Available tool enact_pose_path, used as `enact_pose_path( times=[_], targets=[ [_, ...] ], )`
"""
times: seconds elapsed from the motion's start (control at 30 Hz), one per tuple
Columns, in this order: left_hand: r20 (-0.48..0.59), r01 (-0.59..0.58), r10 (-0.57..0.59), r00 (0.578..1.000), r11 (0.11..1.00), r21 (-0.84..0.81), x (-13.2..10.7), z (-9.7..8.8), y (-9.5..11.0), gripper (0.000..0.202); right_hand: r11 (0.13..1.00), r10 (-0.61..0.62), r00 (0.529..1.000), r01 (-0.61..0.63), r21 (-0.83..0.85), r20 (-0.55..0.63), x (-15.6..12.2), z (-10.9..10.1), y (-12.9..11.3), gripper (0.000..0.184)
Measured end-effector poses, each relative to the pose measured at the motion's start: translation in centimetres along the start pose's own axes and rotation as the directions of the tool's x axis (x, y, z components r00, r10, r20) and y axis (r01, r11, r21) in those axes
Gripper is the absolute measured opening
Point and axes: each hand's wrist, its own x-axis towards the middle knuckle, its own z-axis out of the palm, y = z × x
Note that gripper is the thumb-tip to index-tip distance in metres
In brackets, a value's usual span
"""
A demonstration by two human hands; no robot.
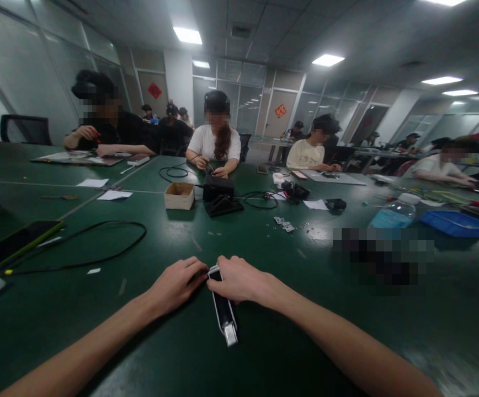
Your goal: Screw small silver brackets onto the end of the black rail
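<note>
A long, narrow black piece with a silver rim and a blocky silver end (pixel 224 311) lies on the green table in front of me, its silver end toward me. Its exact kind does not show. My right hand (pixel 241 278) is closed around its far part, with the thumb across the top. My left hand (pixel 179 282) meets the same piece at its far left corner, fingers bent and pressed together. Its fingertips are partly hidden there.
Ahead stand a small cream box (pixel 179 197) and a black device on a stand (pixel 218 190), with a person working behind them. Small metal plates (pixel 284 224), a bottle of blue liquid (pixel 393 212) and a blue tray (pixel 458 222) are to the right. A black cable (pixel 144 234) loops at left.
</note>
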Motion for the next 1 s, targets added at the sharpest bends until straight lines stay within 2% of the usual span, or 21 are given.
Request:
enact_pose_path(
  times=[0.07,0.13,0.2,0.23,0.27,0.33,0.43,0.5,0.57,0.63,0.7,0.8,1.0],
  targets=[
    [0.013,0.005,-0.004,1.000,1.000,-0.005,0.0,-0.1,0.0,0.021,1.000,-0.012,1.000,0.012,0.021,0.019,0.3,-0.5,0.4,0.051],
    [0.028,0.014,-0.014,1.000,1.000,-0.010,0.0,-0.3,0.2,0.021,1.000,-0.019,1.000,0.020,0.019,-0.014,1.0,-1.2,1.2,0.057],
    [0.042,0.018,-0.018,0.999,1.000,-0.014,0.0,-0.5,0.4,0.020,1.000,0.005,0.991,-0.006,-0.003,-0.133,2.1,-2.2,2.7,0.059],
    [0.050,0.018,-0.017,0.999,1.000,-0.016,0.0,-0.6,0.5,0.020,0.999,0.036,0.966,-0.044,-0.026,-0.254,2.8,-2.8,3.7,0.055],
    [0.056,0.018,-0.017,0.998,1.000,-0.017,-0.1,-0.7,0.6,0.021,0.993,0.100,0.916,-0.118,-0.021,-0.389,3.5,-3.4,4.9,0.052],
    [0.063,0.017,-0.015,0.998,1.000,-0.023,-0.1,-0.8,0.6,0.022,0.978,0.179,0.857,-0.209,-0.008,-0.483,4.6,-4.7,7.7,0.049],
    [0.056,0.010,-0.009,0.998,1.000,-0.028,-0.3,-0.6,0.4,0.023,0.920,0.316,0.710,-0.390,0.022,-0.630,4.9,-6.2,12.7,0.054],
    [0.051,0.009,-0.008,0.999,1.000,-0.030,-0.3,-0.5,0.3,0.023,0.865,0.402,0.605,-0.497,0.068,-0.687,4.4,-6.8,16.2,0.059],
    [0.050,0.010,-0.009,0.999,0.999,-0.031,-0.3,-0.5,0.3,0.023,0.808,0.481,0.523,-0.576,0.125,-0.703,3.6,-7.1,19.7,0.063],
    [0.057,0.004,-0.002,0.998,0.999,-0.040,-0.3,-0.6,0.5,0.023,0.764,0.546,0.485,-0.623,0.168,-0.683,2.9,-7.2,22.7,0.066],
    [0.065,-0.005,0.008,0.998,0.999,-0.053,-0.3,-0.8,0.7,0.024,0.743,0.586,0.491,-0.644,0.185,-0.645,2.7,-7.2,25.1,0.067],
    [0.062,-0.014,0.018,0.998,0.997,-0.071,-0.3,-0.9,0.9,0.024,0.774,0.571,0.573,-0.614,0.152,-0.589,3.4,-7.2,27.2,0.069],
    [0.062,-0.012,0.017,0.998,0.997,-0.081,-0.2,-0.9,1.2,0.024,0.861,0.445,0.712,-0.506,0.043,-0.544,6.1,-7.0,27.3,0.067]
  ],
)
